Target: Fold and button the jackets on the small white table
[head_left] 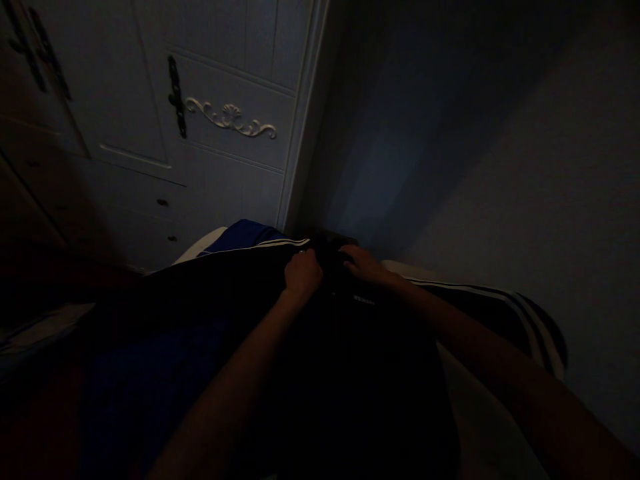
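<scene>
Left hand (303, 272): curled, back up, at the jacket's far edge; its fingertips are hidden, so a pinch cannot be told.
Left arm: reaching far and rightward from the near left.
Right hand (365, 264): half open, fingers bent toward the left hand, over the collar area; its grip is unclear in the dark.
Right arm: slanting far and leftward over the right sleeve.
Jacket (370, 367): dark, spread below both hands, striped sleeves left and right.
Blue cloth (247, 231): beyond the left sleeve.
Wardrobe (230, 163): far left.
</scene>
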Tool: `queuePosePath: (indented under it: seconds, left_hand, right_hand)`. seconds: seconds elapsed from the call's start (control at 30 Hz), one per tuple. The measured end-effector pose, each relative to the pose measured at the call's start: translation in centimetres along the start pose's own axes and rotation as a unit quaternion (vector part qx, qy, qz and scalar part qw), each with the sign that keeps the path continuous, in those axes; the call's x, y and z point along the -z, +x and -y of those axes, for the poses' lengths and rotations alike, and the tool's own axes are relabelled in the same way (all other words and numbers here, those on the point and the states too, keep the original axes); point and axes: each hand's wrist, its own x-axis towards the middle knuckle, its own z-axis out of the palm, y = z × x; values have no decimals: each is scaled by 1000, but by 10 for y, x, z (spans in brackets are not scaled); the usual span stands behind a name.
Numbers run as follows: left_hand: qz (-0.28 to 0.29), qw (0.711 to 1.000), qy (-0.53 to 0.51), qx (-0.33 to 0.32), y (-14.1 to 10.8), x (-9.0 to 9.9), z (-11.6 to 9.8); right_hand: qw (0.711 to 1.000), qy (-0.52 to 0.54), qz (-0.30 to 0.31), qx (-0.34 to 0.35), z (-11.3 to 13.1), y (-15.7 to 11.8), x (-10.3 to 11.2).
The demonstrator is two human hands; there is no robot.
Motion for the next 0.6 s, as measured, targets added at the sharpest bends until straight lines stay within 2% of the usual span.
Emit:
queuePosePath:
  seconds: [0.1, 0.23, 0.3, 0.43, 0.6]
  left_hand:
    - [-5, 998, 52, -29, 52, 10, 21]
    - [77, 994, 62, -37, 99, 7, 53]
    - [121, 990, 56, -40, 112, 2, 66]
    - [159, 985, 8, -62, 131, 0, 82]
    - [168, 978, -93, -83, 143, 14, 97]
  right_hand:
    - [994, 15, -6, -107, -20, 21, 1]
    - [984, 52, -4, -170, -49, 36, -3]
    - [979, 81, 16, -185, -60, 37, -10]
    - [970, 119, 45, -206, -78, 31, -26]
    - [962, 89, -2, -259, -102, 22, -30]
